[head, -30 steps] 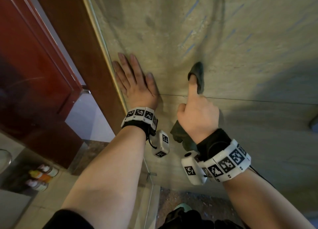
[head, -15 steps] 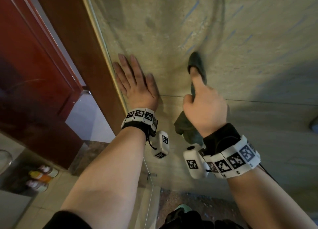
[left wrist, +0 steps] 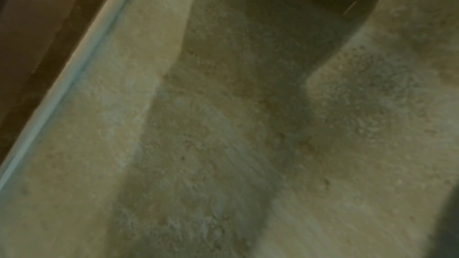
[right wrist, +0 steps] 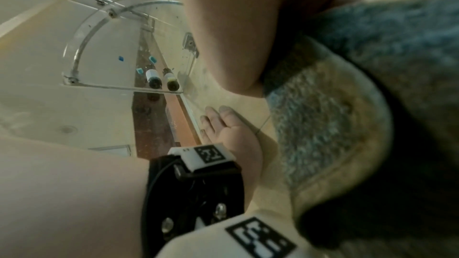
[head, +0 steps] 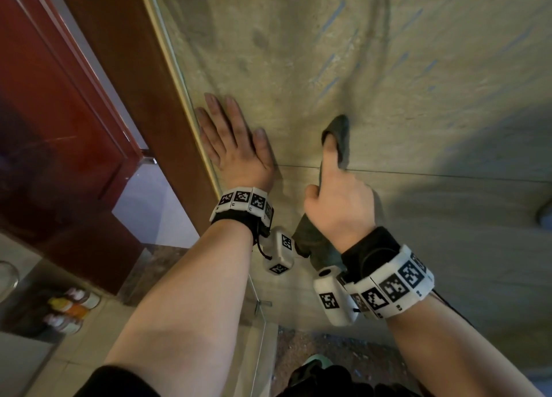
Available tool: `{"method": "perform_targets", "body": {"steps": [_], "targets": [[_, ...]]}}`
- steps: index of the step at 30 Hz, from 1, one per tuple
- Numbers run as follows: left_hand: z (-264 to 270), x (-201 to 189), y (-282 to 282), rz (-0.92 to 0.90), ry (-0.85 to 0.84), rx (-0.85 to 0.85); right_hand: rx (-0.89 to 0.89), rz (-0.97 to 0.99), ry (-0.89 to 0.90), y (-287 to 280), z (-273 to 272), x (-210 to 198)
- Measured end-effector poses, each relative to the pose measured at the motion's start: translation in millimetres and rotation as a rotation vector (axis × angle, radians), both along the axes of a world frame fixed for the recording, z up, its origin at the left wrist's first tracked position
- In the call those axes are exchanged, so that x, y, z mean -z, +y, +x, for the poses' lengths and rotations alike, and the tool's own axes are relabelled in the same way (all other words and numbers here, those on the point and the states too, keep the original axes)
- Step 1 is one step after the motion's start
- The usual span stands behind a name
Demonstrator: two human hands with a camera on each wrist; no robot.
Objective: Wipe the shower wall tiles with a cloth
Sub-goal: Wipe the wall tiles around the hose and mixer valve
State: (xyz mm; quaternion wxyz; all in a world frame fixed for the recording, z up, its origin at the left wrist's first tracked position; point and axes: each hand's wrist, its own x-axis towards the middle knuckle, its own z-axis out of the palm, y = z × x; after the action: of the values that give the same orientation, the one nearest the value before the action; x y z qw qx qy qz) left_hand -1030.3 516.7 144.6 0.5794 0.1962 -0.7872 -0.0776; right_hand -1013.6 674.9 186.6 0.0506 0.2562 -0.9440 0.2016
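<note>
Dim, yellowish light; soft, blurry wrist views (edges bowed), broad shadows.

Glass shelf (right wrist: 104, 83) w/ two bottles (right wrist: 162, 80)

No legible text, brand, number or sign in any view. The wrist bands (head: 243, 199) and camera housings (head: 334, 298) carry black-and-white square coded markers only, with no readable characters. The bottles (right wrist: 161, 79) on the glass shelf (right wrist: 99, 52) bear pale labels, too small and blurred to read.
</note>
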Motion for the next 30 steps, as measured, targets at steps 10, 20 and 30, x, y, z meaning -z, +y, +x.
{"method": "perform_targets", "body": {"steps": [10,20,30], "targets": [[-0.5,0.8,-0.6,-0.014,-0.001,-0.010,0.095,-0.168,0.150,14.4,-14.9,-17.7],[-0.3,-0.2,-0.9,-0.028,-0.024,-0.024,0.122,-0.085,0.040,8.4,-4.8,-0.9],[-0.4,-0.2,-2.3,-0.029,-0.027,-0.023,-0.118,0.056,0.047,-3.7,-3.6,-3.4]]}}
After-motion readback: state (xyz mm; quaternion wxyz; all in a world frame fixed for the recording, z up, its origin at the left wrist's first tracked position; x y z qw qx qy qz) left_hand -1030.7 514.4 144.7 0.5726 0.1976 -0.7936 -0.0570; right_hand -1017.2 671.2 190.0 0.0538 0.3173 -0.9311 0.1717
